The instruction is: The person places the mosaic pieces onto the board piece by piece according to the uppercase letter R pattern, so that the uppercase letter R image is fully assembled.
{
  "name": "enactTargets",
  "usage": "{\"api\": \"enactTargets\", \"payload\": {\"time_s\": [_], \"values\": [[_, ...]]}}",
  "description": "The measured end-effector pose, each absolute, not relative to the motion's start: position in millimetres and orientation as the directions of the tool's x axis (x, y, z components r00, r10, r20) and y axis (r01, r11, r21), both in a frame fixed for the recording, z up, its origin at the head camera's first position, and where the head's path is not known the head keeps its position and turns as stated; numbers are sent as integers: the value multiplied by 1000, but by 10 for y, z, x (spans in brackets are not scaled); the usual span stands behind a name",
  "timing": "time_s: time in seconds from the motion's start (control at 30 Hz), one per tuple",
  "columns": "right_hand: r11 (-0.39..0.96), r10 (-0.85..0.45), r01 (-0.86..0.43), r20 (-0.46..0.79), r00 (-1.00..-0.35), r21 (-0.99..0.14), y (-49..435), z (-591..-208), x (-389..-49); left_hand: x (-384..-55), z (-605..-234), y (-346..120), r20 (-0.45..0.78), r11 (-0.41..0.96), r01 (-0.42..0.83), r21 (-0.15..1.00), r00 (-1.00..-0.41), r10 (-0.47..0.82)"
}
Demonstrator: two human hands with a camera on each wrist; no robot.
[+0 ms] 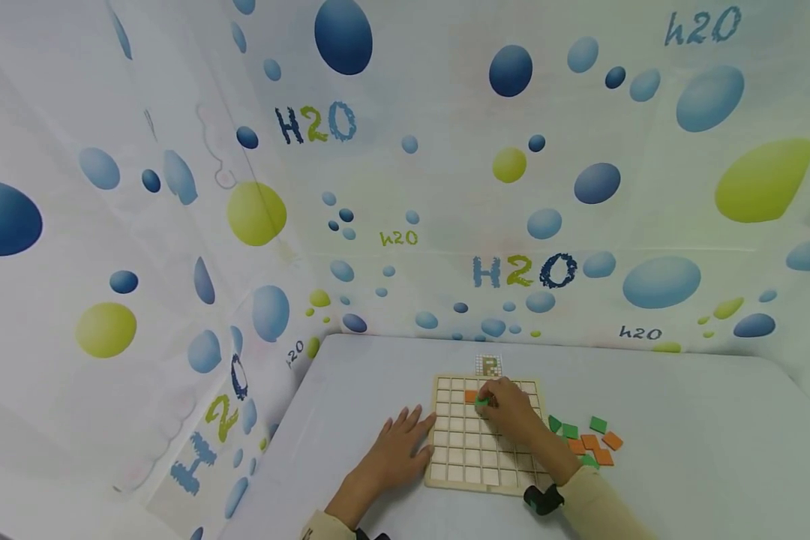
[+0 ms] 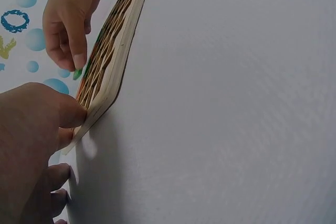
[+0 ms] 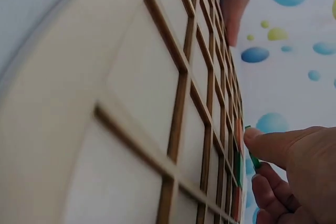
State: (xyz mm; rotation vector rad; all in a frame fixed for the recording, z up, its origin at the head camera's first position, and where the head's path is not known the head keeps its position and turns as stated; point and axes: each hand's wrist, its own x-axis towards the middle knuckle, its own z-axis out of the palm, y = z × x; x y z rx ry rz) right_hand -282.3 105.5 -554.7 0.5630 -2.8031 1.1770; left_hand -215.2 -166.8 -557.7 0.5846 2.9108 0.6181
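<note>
A wooden grid board (image 1: 469, 456) lies on the table. My right hand (image 1: 509, 409) is over its upper part and pinches a small green tile (image 3: 254, 160) between thumb and fingers. Close to that tile, an orange tile (image 1: 470, 396) sits in a cell near the top. The right wrist view also shows a green tile (image 3: 238, 169) set in the grid, with orange on both sides of it. My left hand (image 1: 398, 446) has its fingers spread and touches the board's left edge. In the left wrist view, the thumb and a finger of the left hand (image 2: 39, 124) meet the board's corner.
Loose orange tiles (image 1: 612, 440) and green tiles (image 1: 598, 424) lie scattered to the right of the board, by my right forearm. A small printed pattern card (image 1: 489, 364) lies just beyond the board's far edge. Behind the white table (image 1: 702, 450) hangs a patterned curtain (image 1: 445, 187).
</note>
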Motion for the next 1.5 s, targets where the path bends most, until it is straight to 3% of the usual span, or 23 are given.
{"api": "enactTargets", "payload": {"time_s": [0.37, 0.93, 1.23, 1.5], "values": [[714, -338, -384, 193, -921, -586, 882, -5581, -2776, -2135, -5575, -1665, -27, 837, 348, 422, -918, 396], [714, -362, -441, 253, -897, -544, 954, -5558, -2671, -2167, -5579, -1684, -34, 844, 352, 404, -917, 398], [740, -270, -314, 165, -949, -595, 1469, -5460, -2536, -2169, -5587, -1684, -37, 843, 348, 411, -917, 397], [811, -91, -93, 33, -995, -577, 2261, -5397, -2482, -2177, -5604, -1698, -33, 848, 351, 398, -918, 395]]}}
